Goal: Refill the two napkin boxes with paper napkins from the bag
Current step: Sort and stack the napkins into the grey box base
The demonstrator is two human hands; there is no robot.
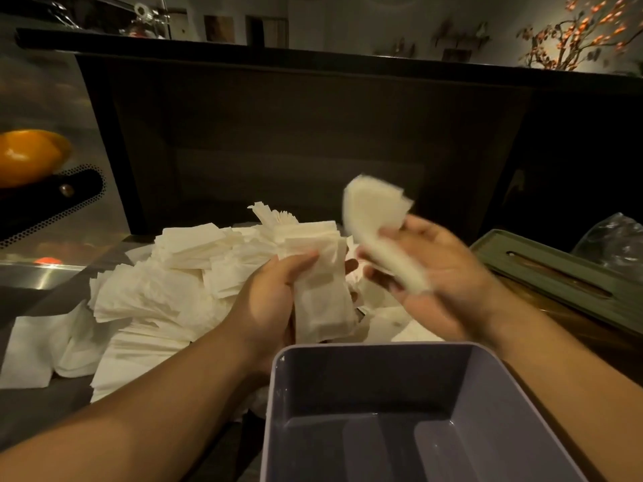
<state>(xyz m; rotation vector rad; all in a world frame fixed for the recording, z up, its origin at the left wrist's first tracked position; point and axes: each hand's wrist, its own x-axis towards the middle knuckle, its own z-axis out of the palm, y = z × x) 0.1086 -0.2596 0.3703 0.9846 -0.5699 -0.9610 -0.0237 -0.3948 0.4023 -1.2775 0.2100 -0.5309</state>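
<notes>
A big loose heap of white paper napkins [156, 290] covers the counter left of centre. My left hand [268, 300] grips an upright stack of napkins [320, 293] just beyond the box. My right hand [438, 283] holds a second, motion-blurred bundle of napkins [375, 220], tilted up and to the left. Below both hands sits a grey napkin box [375, 353], open at the top, with no napkins in the part that shows. A green box lid with a slot [563, 273] lies at the right.
A crumpled clear plastic bag [616, 241] sits at the far right behind the green lid. A dark counter wall rises behind the heap. At the left stands a steel surface [41, 273] with an orange round object [31, 154] above it.
</notes>
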